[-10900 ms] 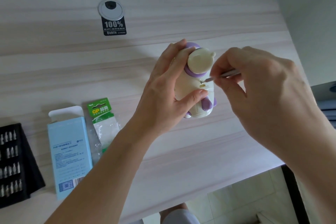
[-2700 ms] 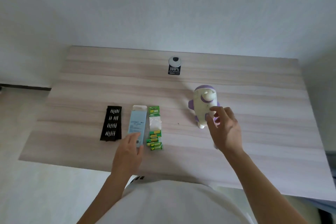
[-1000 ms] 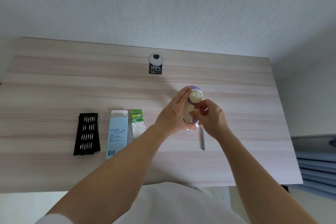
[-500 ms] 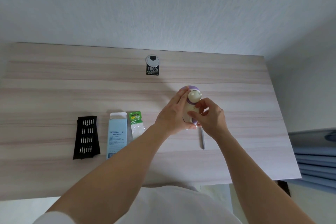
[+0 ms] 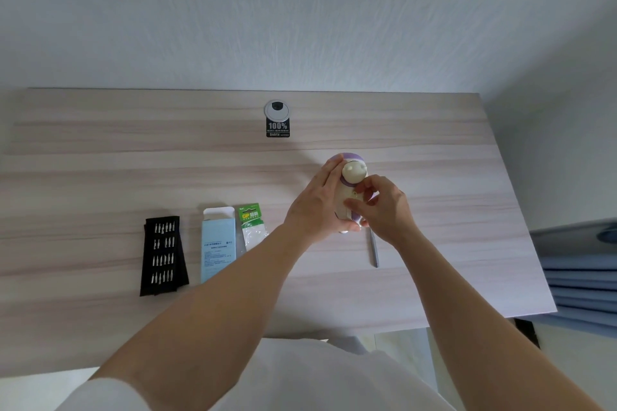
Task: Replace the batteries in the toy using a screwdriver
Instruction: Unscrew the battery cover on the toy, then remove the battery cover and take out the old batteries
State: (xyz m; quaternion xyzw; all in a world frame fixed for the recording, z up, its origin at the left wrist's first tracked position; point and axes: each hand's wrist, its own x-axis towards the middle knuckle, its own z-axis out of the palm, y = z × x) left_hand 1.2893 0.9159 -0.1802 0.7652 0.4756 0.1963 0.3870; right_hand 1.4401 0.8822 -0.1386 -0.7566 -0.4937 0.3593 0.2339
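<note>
Toy (image 5: 349,192), cream with purple trim, stands at the table's (image 5: 100,160) right-centre. The left hand (image 5: 317,207) wraps its left flank, fingers pressed against the body. At the toy's three o'clock, the right hand (image 5: 384,207) has its fingertips pinched together on the toy's front. A screwdriver (image 5: 374,252) lies on the wood at the toy's five o'clock, under the right wrist. Toward nine o'clock lie a green battery pack (image 5: 253,225), a pale blue box (image 5: 218,245) and a black bit holder (image 5: 163,255). A grommet (image 5: 277,109) sits at eleven o'clock.
</note>
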